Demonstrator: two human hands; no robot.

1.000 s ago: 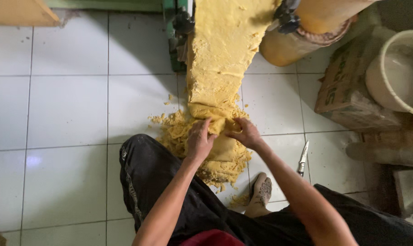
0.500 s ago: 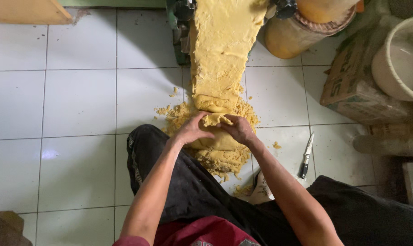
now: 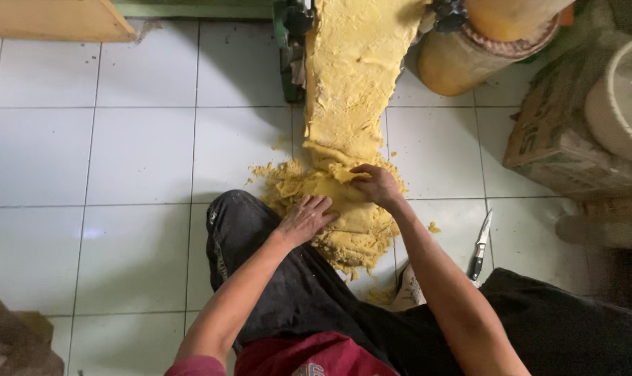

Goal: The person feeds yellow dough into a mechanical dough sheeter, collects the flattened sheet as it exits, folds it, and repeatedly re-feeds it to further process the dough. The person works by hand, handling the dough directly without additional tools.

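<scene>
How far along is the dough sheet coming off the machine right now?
Done: several folds of yellow dough are piled on the tiled floor. In hand: the left hand lies flat on the pile, and the right hand grips the fold where the sheet lands. Left: a long dough sheet hangs from the machine, not yet folded. A knife lies untouched.

i saw a person dressed in loose black trousers (image 3: 288, 278), dusty and scuffed pale along one knee. a dark red shirt (image 3: 309, 355) showed at the bottom edge, its short sleeve red too. both forearms were bare. the left hand (image 3: 305, 219) and right hand (image 3: 377, 185) wore no gloves or rings.
</scene>
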